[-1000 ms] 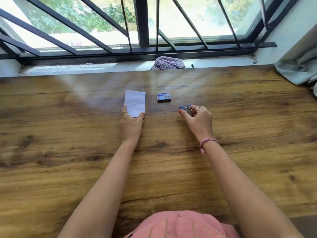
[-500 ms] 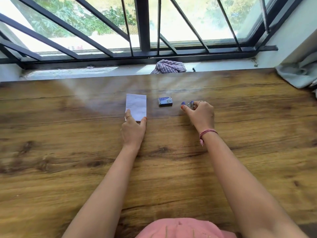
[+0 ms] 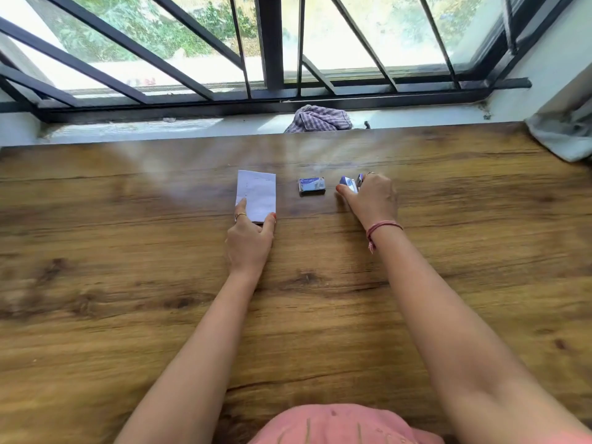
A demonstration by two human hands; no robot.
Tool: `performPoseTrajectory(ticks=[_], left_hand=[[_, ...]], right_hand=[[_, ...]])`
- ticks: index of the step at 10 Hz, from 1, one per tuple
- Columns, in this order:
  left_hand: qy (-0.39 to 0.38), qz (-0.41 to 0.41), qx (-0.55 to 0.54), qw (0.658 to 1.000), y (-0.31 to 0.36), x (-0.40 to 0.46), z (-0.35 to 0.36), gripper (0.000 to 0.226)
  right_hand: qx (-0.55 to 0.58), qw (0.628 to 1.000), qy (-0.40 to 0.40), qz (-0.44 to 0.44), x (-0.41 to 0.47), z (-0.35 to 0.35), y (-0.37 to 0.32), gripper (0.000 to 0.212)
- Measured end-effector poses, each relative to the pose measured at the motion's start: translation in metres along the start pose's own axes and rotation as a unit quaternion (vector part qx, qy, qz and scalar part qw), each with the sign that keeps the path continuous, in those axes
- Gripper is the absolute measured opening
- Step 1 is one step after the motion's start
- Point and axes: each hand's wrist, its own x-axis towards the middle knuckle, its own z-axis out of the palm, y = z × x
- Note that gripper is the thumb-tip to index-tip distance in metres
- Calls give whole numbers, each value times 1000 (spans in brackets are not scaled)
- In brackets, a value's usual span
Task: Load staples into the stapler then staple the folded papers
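I see a wood table (image 3: 128, 315) by a window (image 3: 272, 43) with dark bars. Both my arms reach out over it.

My left hand (image 3: 250, 241) lies flat on the table. Its thumb and first finger touch the near edge of the paper (image 3: 258, 195), one at each near corner. The other fingers are curled under, so I cannot tell how they sit. There is a thin ring on the first finger. The paper is white and folded, and it lies flat, a bit left of the middle of the table.

Just to the right of the paper is a small blue box (image 3: 311, 186). It sits alone and nothing touches it.

To the right of the box is the stapler (image 3: 350, 184). It is small, blue and white. My right hand (image 3: 373, 200) is closed around it, with the thumb on its left end and the fingers wrapped over the far side. The picture is blurry here, so I cannot tell if the stapler is on the table or just above it. A pink band is on my right wrist.

On the far sill lies a checked cloth (image 3: 318, 120). A grey cloth (image 3: 563, 129) hangs at the far right.
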Motion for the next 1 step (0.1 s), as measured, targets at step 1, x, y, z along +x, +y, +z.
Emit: performPoseTrajectory(ticks=[1], left_hand=[[2, -2, -6, 1000, 3, -5, -4, 67]], right_hand=[[6, 1000, 22, -3, -11, 0, 5, 55]])
